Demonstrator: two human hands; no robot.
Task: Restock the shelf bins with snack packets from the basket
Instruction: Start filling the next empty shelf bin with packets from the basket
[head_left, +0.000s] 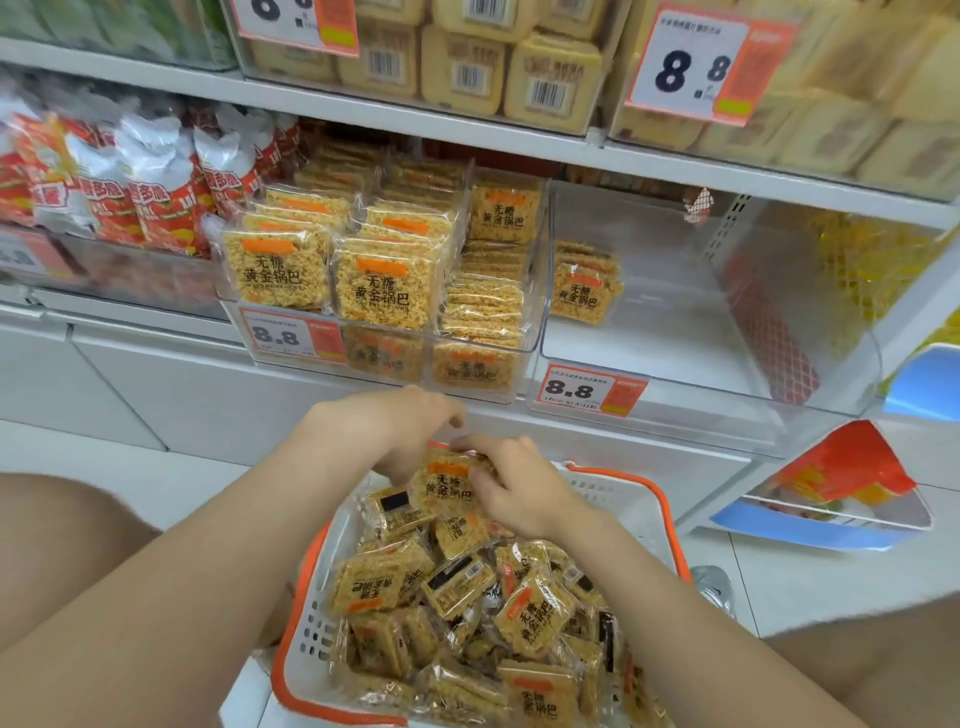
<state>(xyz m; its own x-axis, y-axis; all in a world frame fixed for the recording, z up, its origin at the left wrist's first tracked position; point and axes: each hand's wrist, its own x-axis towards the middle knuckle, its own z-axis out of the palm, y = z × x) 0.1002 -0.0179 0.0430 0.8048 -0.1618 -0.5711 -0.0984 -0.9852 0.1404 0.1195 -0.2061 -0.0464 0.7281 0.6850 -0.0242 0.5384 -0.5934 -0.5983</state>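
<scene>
Left hand (389, 431) and right hand (519, 491) fingers clamp a 无糖黄金锅巴 packet (447, 486) over the basket (618, 491); 8.8 tags (592, 389) just beyond the fingers.

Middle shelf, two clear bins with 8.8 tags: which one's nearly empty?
The right bin: it holds only one small stack of packets at its back left, and the rest of its floor is bare. The left bin is packed full.

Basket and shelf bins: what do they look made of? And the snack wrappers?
Basket: seemingly moulded plastic, matte white walls pierced with slots, orange rim. Shelf bins: clear rigid plastic, probably acrylic; contents show through and edges glint. Packets: thin glossy transparent film, crinkled, with highlights.
</scene>
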